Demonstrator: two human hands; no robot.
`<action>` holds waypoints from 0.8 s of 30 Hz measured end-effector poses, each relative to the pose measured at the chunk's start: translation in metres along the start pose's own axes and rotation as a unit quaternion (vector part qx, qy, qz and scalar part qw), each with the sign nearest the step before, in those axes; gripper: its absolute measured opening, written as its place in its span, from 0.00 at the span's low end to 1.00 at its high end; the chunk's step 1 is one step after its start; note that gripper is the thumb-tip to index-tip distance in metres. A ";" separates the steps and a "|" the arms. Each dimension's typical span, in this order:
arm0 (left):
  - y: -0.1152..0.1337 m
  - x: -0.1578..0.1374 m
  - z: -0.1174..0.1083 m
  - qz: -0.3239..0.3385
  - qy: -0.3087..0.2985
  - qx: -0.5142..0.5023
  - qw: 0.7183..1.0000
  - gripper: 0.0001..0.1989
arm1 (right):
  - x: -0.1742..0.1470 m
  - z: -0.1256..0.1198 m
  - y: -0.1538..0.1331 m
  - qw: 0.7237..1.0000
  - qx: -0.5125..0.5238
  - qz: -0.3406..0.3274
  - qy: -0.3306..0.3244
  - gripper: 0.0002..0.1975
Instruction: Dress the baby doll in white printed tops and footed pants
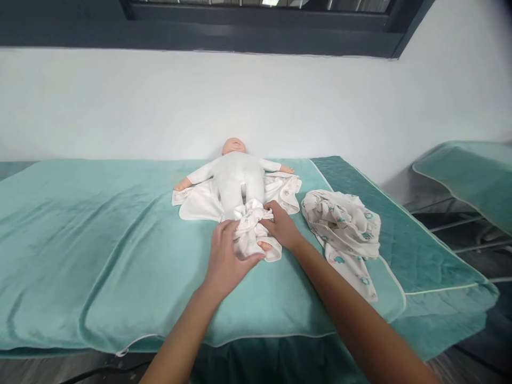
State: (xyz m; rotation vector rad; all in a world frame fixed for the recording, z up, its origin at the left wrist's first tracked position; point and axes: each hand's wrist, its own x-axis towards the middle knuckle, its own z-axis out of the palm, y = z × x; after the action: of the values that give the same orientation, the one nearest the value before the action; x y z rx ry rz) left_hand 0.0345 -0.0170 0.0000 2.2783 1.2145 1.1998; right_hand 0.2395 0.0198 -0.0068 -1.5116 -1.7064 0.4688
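A baby doll with a white cloth body lies on its back, arms spread and head toward the wall. Around its lower legs bunch white baby trousers with a faint print; one foot shows at an opening. My left hand is closed on the left side of the trousers, its fingers partly hidden behind the cloth and its thumb along the near edge. On the other side, my right hand grips the bunched fabric between thumb and fingers. Beneath the doll a white baby top lies spread out.
A crumpled white cloth with teal print lies right of the doll. Green covers drape the bed against a white wall. A dark window frame is above. Another green-covered bed stands at the right.
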 end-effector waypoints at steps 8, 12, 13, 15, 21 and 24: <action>0.006 0.003 0.012 0.056 0.006 0.188 0.981 0.39 | -0.009 -0.002 -0.018 1.000 0.010 0.011 0.001 0.08; -0.007 0.010 0.005 0.062 -0.004 0.191 0.980 0.42 | -0.027 -0.012 -0.034 0.999 -0.024 0.004 -0.042 0.12; -0.010 0.011 0.003 0.064 -0.009 0.193 0.979 0.41 | -0.032 -0.016 -0.038 0.998 -0.021 0.002 -0.060 0.15; -0.012 0.012 -0.001 0.066 -0.015 0.199 0.978 0.40 | -0.041 -0.024 -0.044 0.994 -0.010 -0.009 -0.105 0.19; -0.008 0.009 -0.012 0.057 -0.050 0.219 0.973 0.39 | -0.049 -0.034 -0.049 0.982 -0.104 -0.063 -0.141 0.18; -0.006 0.005 -0.019 0.051 -0.079 0.216 0.972 0.37 | -0.048 -0.030 -0.052 0.979 -0.137 -0.061 -0.138 0.15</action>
State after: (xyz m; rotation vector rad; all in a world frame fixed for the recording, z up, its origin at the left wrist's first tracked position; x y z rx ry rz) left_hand 0.0185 -0.0117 0.0109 2.7154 1.4224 0.8232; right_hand 0.2266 -0.0435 0.0344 -1.5766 -2.1396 0.4047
